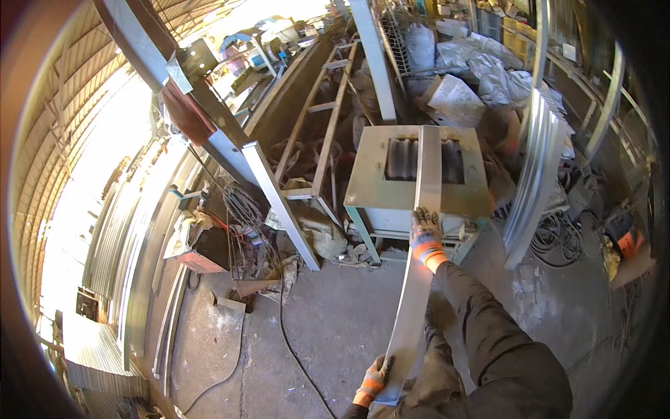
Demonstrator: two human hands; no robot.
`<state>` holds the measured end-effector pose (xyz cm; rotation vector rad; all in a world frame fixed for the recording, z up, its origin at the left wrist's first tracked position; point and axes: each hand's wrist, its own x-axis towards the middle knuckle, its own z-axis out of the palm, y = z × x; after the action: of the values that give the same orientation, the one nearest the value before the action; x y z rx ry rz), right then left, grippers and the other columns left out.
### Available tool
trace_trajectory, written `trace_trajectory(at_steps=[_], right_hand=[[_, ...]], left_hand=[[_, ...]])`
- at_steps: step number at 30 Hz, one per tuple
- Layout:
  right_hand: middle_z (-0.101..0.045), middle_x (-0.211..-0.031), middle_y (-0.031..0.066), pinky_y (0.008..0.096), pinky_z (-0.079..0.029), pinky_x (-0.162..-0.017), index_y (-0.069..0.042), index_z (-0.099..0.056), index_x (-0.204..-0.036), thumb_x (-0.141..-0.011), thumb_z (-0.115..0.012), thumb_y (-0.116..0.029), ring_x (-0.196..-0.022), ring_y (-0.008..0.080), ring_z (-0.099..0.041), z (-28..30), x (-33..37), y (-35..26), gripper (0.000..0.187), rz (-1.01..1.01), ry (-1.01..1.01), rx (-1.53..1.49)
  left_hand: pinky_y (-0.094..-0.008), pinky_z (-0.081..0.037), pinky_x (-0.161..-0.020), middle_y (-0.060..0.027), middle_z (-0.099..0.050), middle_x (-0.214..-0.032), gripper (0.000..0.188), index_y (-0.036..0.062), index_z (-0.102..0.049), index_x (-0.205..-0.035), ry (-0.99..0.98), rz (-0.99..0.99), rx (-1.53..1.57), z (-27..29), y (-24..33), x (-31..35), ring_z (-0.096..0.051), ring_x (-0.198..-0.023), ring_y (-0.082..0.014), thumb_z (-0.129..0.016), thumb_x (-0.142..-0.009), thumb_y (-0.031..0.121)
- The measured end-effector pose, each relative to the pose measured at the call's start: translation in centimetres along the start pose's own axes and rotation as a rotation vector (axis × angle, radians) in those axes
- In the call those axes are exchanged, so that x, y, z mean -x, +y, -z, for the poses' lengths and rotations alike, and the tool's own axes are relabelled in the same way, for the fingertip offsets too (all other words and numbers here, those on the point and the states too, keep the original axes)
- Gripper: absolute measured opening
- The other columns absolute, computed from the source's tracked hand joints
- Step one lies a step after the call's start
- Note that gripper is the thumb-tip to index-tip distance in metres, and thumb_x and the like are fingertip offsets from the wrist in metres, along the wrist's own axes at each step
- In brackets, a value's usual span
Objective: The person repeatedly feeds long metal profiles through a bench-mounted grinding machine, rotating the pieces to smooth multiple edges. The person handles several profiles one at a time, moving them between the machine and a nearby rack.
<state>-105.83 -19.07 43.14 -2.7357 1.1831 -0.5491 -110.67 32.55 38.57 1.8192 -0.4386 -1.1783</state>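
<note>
A long, flat metal strip point(410, 304) runs from close to my body up to the machine and lies across its top. My left hand point(375, 378), in an orange and grey work glove, is closed on the strip's left edge at its near end. My right hand point(426, 239), gloved the same way, lies over the strip farther up, at the machine's near edge. Its dark fingertips stretch forward along the metal. The boxy, greenish-beige machine point(367, 171) has a rectangular opening point(403, 159) in its top with dark, ribbed surfaces inside; the strip partly covers it.
A bundle of long metal profiles point(536, 174) leans at the right, near coiled black cable point(556, 241). Left of the machine are a slanted metal post point(283, 206) and a frame point(322, 133). A cable point(285, 328) crosses the concrete floor. Corrugated sheets point(101, 349) lie far left.
</note>
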Motion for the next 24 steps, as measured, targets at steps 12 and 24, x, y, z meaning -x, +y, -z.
trace_trajectory(at_steps=[12,24], right_hand=[[-0.061,-0.167,0.0210,0.0616,-0.027,-0.138,-0.005,-0.055,-0.167,-0.105,-0.065,-0.028,-0.161,0.0392,-0.050,6.0,14.0,-7.6,0.066,0.063,0.006,-0.148],[-0.039,-0.180,0.0304,0.0574,-0.025,-0.140,0.001,-0.039,-0.175,-0.107,-0.065,-0.040,-0.168,0.0466,-0.036,0.9,-15.2,5.4,0.084,-0.199,0.134,-0.370]], left_hand=[[-0.0400,-0.058,-0.100,-0.0055,-0.080,-0.124,0.070,0.0011,-0.078,-0.132,-0.003,0.170,-0.154,7.3,-8.0,12.8,-0.071,-0.111,-0.0215,-0.062,-0.114,0.066],[-0.0268,-0.047,-0.044,-0.0051,-0.059,-0.077,0.036,0.0150,-0.065,-0.131,-1.189,0.655,1.774,-6.9,16.8,-12.0,-0.052,-0.047,-0.0132,-0.058,-0.117,0.047]])
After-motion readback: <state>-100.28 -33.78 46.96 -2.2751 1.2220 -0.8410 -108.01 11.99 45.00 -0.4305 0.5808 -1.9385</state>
